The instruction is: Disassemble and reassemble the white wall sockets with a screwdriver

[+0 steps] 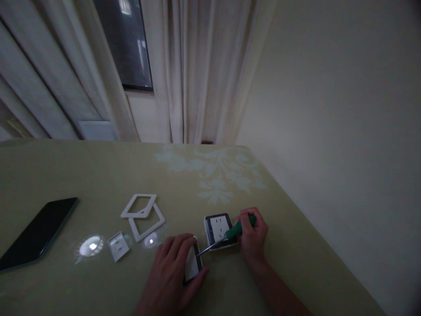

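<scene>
My right hand [253, 235] is closed around the green handle of a screwdriver [234, 230]. Its thin metal shaft points left and down, with the tip at the dark edge of a white-faced wall plate [193, 265]. That plate is gripped by my left hand [174, 267], fingers over its far side and thumb along its near edge; part of it is hidden under the fingers. Just beyond the shaft lies a wall socket [219, 228] with a white face, black slots and a dark border, seated on a white base. The screwdriver passes over its near corner.
Two white square frames [141, 213] overlap left of my hands, with a small white plastic piece [119, 246] nearer me. A dark tablet-like slab [37, 232] lies at the left. The table [98, 171] runs back to curtains [197, 70]; a wall [335, 131] stands right.
</scene>
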`<state>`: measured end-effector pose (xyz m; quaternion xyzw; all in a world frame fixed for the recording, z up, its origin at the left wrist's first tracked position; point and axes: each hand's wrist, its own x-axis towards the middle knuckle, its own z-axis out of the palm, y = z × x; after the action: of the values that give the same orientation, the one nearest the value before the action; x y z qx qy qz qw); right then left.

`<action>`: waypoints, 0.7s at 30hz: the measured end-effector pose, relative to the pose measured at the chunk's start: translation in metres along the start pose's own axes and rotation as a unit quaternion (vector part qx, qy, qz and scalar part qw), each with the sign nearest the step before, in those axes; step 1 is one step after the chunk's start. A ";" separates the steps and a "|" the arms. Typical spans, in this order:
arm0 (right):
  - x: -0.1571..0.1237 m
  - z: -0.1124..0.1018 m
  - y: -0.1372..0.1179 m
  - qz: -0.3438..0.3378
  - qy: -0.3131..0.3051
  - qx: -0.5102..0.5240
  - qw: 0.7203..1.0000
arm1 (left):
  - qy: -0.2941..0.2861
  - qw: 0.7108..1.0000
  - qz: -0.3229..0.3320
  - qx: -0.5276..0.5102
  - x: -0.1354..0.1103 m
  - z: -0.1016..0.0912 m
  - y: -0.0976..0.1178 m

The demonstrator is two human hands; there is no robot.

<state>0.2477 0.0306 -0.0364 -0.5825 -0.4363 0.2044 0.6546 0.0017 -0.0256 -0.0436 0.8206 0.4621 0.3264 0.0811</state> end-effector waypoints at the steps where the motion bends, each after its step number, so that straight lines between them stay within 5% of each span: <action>1: 0.000 -0.001 -0.002 -0.010 -0.006 0.000 1.000 | -0.006 1.000 -0.008 -0.007 0.000 -0.002 0.000; 5: 0.007 -0.013 -0.025 -0.065 -0.068 -0.009 0.996 | -0.032 0.999 -0.024 -0.032 0.001 -0.010 -0.001; 8: 0.020 -0.031 -0.059 -0.131 -0.179 -0.029 0.975 | -0.047 0.998 -0.021 -0.037 0.003 -0.017 -0.001; 10: 0.031 -0.043 -0.087 -0.226 -0.335 -0.119 0.907 | -0.053 0.998 -0.018 -0.034 0.005 -0.019 0.000; 13: 0.046 -0.052 -0.122 -0.309 -0.508 -0.237 0.768 | -0.053 0.998 -0.014 -0.023 0.007 -0.018 0.001; 17: 0.054 -0.040 -0.155 -0.429 -0.573 -0.332 0.614 | -0.049 0.999 -0.007 -0.022 0.006 -0.013 0.002; 21: 0.044 -0.011 -0.185 -0.520 -0.570 -0.416 0.482 | -0.044 0.998 -0.012 -0.033 0.006 -0.010 0.006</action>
<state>0.2352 0.0143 0.1533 -0.2093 -0.9711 -0.0918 -0.0692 0.0015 -0.0259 -0.0309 0.8253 0.4573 0.3039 0.1322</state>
